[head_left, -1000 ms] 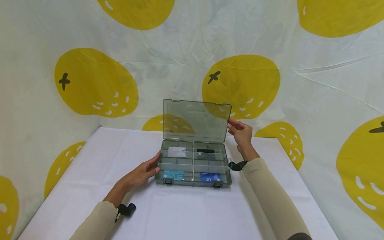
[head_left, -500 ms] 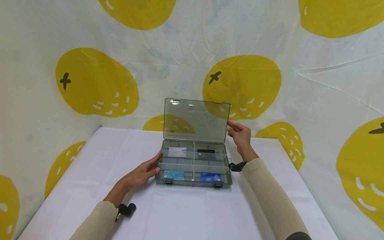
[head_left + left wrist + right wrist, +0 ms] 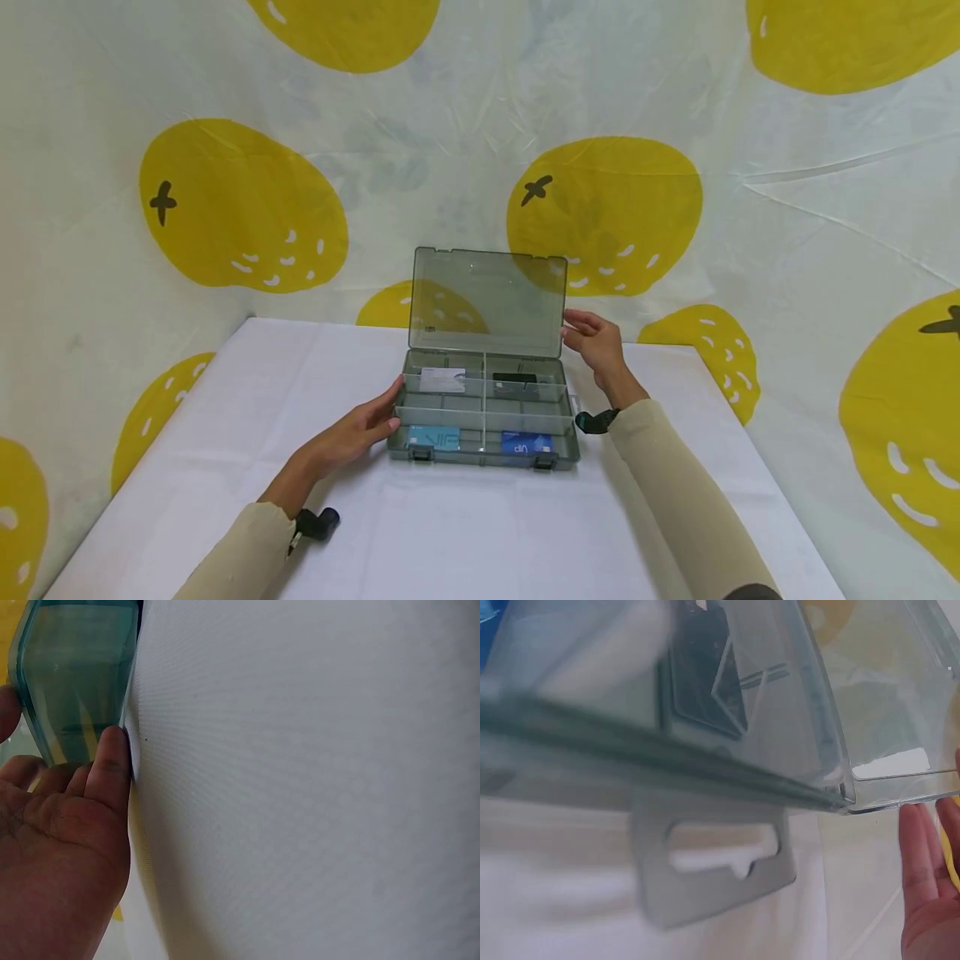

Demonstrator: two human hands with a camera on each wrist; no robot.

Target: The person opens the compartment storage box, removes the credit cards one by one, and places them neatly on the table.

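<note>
A grey see-through compartment box (image 3: 461, 402) lies on the white table, its clear lid (image 3: 487, 300) raised and leaning back. My left hand (image 3: 350, 435) rests against the box's left side, thumb near the front corner; in the left wrist view its fingertips touch the end wall. At the right, my right hand (image 3: 600, 346) holds the side edge of the lid between thumb and fingers. Four compartments hold cards: a white card (image 3: 442, 380), a black card (image 3: 514, 379), a light blue card (image 3: 433, 438) and a dark blue card (image 3: 527, 442).
Two latches stand on the front wall, one of them the right latch (image 3: 545, 461). A hanging tab (image 3: 720, 862) sticks out from the box's right side. Behind the white tabletop (image 3: 480, 533) hangs a curtain (image 3: 427, 183) with yellow fruit prints.
The lid has tilted farther back, away from me. My right hand has moved slightly down and left with its edge. My left hand and the box have stayed in place.
</note>
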